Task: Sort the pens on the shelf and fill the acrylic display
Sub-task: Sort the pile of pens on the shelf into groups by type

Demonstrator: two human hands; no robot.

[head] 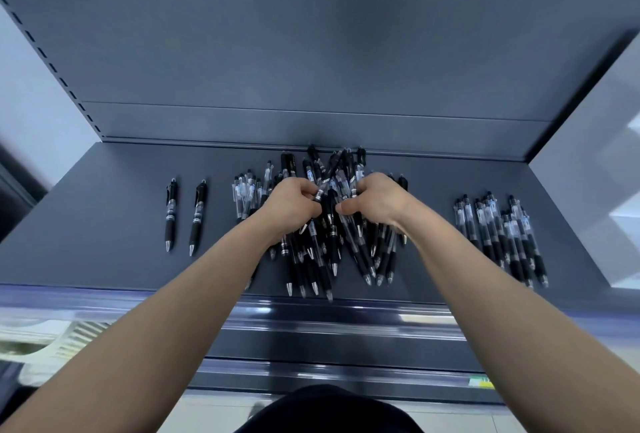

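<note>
Big pen pile (pixel 311 259) sat mid-shelf (pixel 104 225), near the front edge. Left hand (pixel 291 204) and right hand (pixel 374 200) were both curled into it, gripping pens. Two pens (pixel 198 214) lay apart at left, a separate bunch (pixel 498 232) at right.

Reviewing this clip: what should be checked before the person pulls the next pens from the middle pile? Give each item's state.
1. Left hand grips pens in the middle pile: ok.
2. Right hand grips pens there: ok.
3. Two dark pens lie apart at left: ok.
4. Right group separate from pile: ok.
5. Pile tips inside the shelf front edge: cannot tell.
6. Acrylic display in view: not ok.
</note>
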